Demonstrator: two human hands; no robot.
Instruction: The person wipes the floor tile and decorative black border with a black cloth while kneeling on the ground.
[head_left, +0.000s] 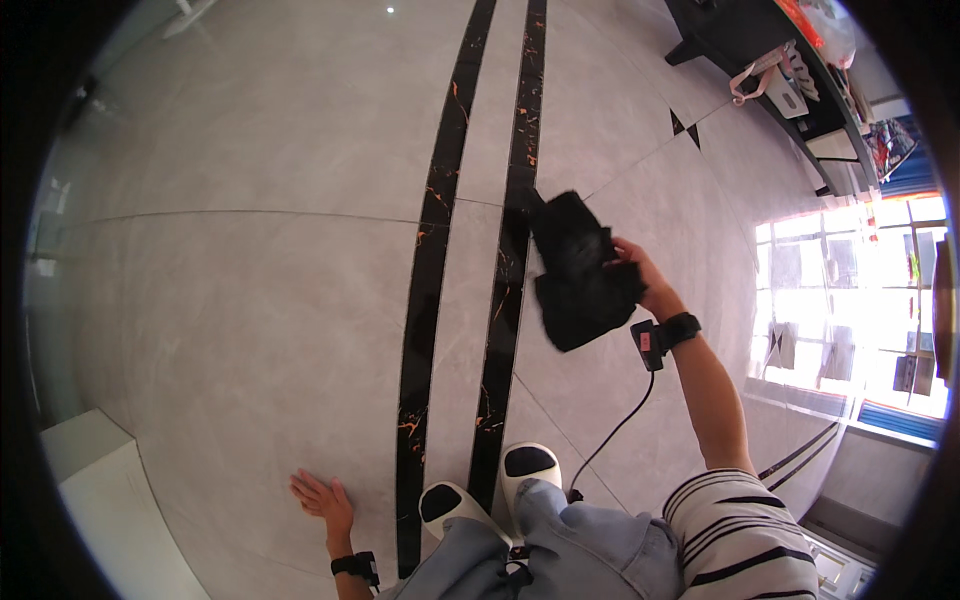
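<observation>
My right hand (637, 271) grips the edge of a black, soft-looking item (581, 274), perhaps cloth or a bag. It hangs above the tiled floor, blurred, and its exact kind cannot be made out. The fingertips are partly hidden behind it. At lower left, my left hand (321, 499) holds nothing, its fingers spread over the floor. Each wrist wears a black strap with a small device; a cable (619, 431) runs down from the right device (646, 345).
Grey floor tiles (277, 322) carry two black marbled stripes (426, 315). My slippers (531, 463) stand near the stripes. A white box-like piece (97, 450) is at left. At upper right is a dark shelf unit (720, 30) with a white basket (786, 97); a bright window reflects at right.
</observation>
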